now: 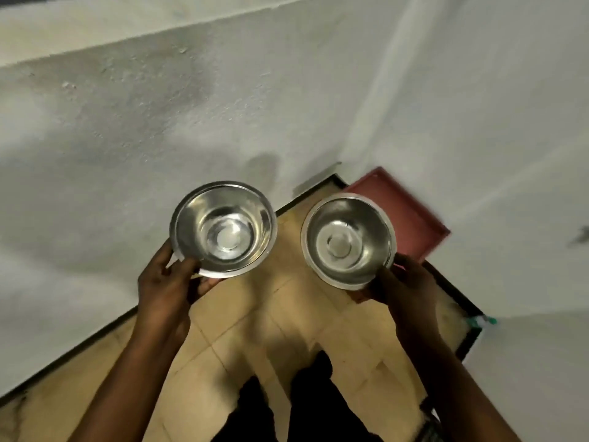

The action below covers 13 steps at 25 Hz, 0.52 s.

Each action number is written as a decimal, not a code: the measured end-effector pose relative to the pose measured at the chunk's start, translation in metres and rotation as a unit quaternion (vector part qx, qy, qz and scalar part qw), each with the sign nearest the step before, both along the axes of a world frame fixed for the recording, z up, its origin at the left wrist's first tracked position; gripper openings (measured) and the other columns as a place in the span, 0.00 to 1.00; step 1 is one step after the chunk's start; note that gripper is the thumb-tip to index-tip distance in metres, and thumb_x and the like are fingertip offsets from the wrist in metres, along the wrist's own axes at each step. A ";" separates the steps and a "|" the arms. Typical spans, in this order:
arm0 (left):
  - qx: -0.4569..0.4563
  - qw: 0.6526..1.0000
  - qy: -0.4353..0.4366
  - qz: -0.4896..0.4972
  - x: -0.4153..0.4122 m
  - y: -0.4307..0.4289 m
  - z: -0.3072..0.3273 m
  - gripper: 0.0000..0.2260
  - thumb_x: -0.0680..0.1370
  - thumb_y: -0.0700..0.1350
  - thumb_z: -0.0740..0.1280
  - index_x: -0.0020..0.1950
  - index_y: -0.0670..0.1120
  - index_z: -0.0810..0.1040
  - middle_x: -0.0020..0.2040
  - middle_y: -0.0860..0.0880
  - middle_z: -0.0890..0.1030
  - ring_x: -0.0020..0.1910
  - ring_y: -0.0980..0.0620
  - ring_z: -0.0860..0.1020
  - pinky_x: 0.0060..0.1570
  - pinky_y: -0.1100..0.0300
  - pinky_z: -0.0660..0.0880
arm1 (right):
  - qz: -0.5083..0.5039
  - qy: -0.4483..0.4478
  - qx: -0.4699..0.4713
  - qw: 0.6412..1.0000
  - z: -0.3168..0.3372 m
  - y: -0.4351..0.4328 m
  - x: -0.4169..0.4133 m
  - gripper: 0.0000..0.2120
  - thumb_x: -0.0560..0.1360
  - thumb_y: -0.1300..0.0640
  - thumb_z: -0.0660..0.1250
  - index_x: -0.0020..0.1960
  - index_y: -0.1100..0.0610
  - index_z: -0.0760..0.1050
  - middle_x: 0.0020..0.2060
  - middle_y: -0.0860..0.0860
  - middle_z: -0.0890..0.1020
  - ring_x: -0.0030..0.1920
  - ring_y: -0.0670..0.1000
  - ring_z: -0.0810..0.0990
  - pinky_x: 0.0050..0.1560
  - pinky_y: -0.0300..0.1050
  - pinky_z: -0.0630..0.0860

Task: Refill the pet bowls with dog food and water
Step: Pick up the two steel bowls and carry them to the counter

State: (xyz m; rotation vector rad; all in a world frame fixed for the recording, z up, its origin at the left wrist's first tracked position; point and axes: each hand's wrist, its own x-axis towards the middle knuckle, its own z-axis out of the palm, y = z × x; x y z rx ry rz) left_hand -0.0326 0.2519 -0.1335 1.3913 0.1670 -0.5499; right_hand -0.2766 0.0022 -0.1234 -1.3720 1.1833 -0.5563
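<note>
Two empty steel bowls carried above the tiled floor.

The left hand (165,282) gripped the left bowl (223,229) by its near rim; the right hand (404,283) gripped the right bowl (349,240) likewise. Keeping both level and apart would probably prevent clanking.

A red tray (401,212) lies on the tan tiled floor (255,330).

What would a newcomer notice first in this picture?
Two shiny steel bowls, both with no food in them, held up side by side: the left bowl in the left hand, the right bowl in the right hand. Behind the right bowl, a red tray lies in the corner by the white wall.
</note>
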 end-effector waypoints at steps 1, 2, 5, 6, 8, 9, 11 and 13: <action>-0.002 1.000 -0.005 -0.030 -0.005 -0.008 0.010 0.21 0.77 0.36 0.74 0.64 0.59 0.86 0.40 0.46 0.87 0.42 0.40 0.79 0.48 0.50 0.87 | -0.021 -0.005 -0.011 1.000 0.009 0.006 -0.025 0.12 0.81 0.65 0.73 0.63 0.58 0.83 0.46 0.57 0.91 0.43 0.60 0.92 0.42 0.53 0.89; -0.006 0.998 -0.008 -0.061 -0.010 -0.018 0.020 0.21 0.76 0.37 0.74 0.62 0.60 0.86 0.42 0.40 0.86 0.44 0.39 0.78 0.52 0.46 0.86 | -0.047 -0.009 -0.024 0.999 0.017 0.012 -0.050 0.13 0.80 0.66 0.73 0.64 0.57 0.83 0.46 0.56 0.91 0.43 0.59 0.92 0.41 0.52 0.89; -0.013 0.986 -0.022 -0.166 -0.039 -0.050 0.045 0.23 0.75 0.39 0.75 0.65 0.61 0.85 0.49 0.33 0.87 0.48 0.37 0.84 0.57 0.38 0.84 | -0.132 -0.031 -0.037 0.990 0.034 0.032 -0.126 0.13 0.80 0.64 0.74 0.64 0.56 0.84 0.45 0.55 0.91 0.42 0.58 0.92 0.39 0.48 0.88; -0.017 0.981 -0.028 -0.193 -0.049 -0.058 0.050 0.23 0.76 0.38 0.75 0.66 0.60 0.85 0.48 0.38 0.88 0.48 0.37 0.87 0.54 0.41 0.85 | -0.154 -0.037 -0.034 0.987 0.036 0.040 -0.149 0.13 0.80 0.63 0.75 0.63 0.55 0.84 0.45 0.56 0.91 0.42 0.58 0.92 0.38 0.47 0.88; -0.027 0.966 -0.032 -0.256 -0.085 -0.080 0.059 0.21 0.78 0.37 0.74 0.65 0.59 0.86 0.51 0.44 0.90 0.49 0.41 0.89 0.49 0.50 0.87 | -0.221 -0.049 -0.029 0.974 0.041 0.062 -0.206 0.12 0.80 0.63 0.74 0.62 0.54 0.84 0.44 0.57 0.91 0.41 0.59 0.92 0.37 0.47 0.87; -0.028 0.957 -0.029 -0.289 -0.105 -0.089 0.061 0.20 0.78 0.37 0.74 0.64 0.59 0.86 0.54 0.43 0.90 0.49 0.42 0.89 0.47 0.52 0.87 | -0.254 -0.053 -0.025 0.965 0.042 0.075 -0.236 0.12 0.80 0.64 0.74 0.62 0.54 0.84 0.44 0.57 0.91 0.41 0.59 0.92 0.38 0.47 0.87; -0.030 0.933 -0.022 -0.359 -0.154 -0.107 0.065 0.21 0.79 0.35 0.72 0.60 0.60 0.88 0.58 0.44 0.89 0.50 0.44 0.89 0.46 0.53 0.87 | -0.323 -0.055 -0.020 0.945 0.045 0.104 -0.300 0.12 0.80 0.66 0.72 0.61 0.56 0.84 0.44 0.59 0.91 0.41 0.61 0.92 0.39 0.51 0.88; -0.040 0.902 -0.015 -0.429 -0.215 -0.119 0.066 0.20 0.79 0.34 0.71 0.60 0.59 0.88 0.59 0.48 0.89 0.49 0.47 0.90 0.44 0.54 0.87 | -0.378 -0.051 -0.032 0.924 0.049 0.133 -0.364 0.13 0.80 0.69 0.70 0.60 0.57 0.84 0.43 0.60 0.91 0.41 0.63 0.91 0.42 0.56 0.89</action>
